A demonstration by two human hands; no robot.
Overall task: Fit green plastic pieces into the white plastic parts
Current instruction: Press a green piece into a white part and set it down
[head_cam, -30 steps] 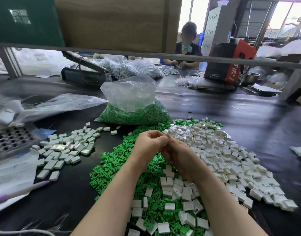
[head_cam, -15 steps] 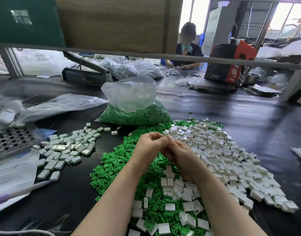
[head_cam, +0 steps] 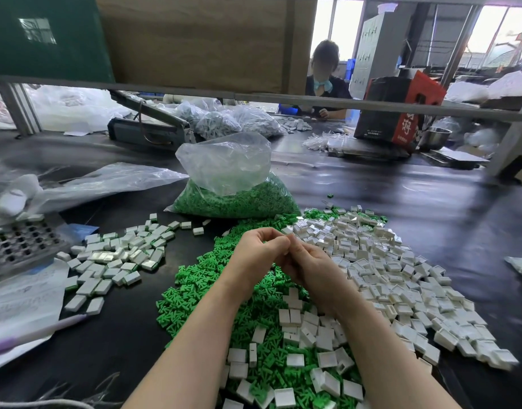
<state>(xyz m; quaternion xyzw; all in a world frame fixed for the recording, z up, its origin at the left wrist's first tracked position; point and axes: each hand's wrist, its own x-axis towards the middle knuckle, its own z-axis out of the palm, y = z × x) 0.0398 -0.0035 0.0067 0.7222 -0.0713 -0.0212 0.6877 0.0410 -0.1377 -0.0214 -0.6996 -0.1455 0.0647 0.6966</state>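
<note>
My left hand (head_cam: 259, 249) and my right hand (head_cam: 310, 267) meet fingertip to fingertip above the table's middle, all fingers curled. Together they pinch a small part that the fingers hide almost entirely. Under my wrists lies a heap of loose green plastic pieces (head_cam: 195, 287). A wide pile of white plastic parts (head_cam: 386, 261) spreads to the right and toward me, partly over the green. A separate group of white parts with green showing (head_cam: 118, 255) lies to the left.
A clear bag half full of green pieces (head_cam: 236, 199) stands behind my hands. At the left edge sit a grey perforated tray (head_cam: 18, 246), papers (head_cam: 20, 305) and an empty plastic bag (head_cam: 106, 181). A person (head_cam: 324, 81) works across the table beside a red-and-black box (head_cam: 401, 107).
Both hands stay pressed together at the same spot, with only slight shifts of the fingers. The piles have not moved.
</note>
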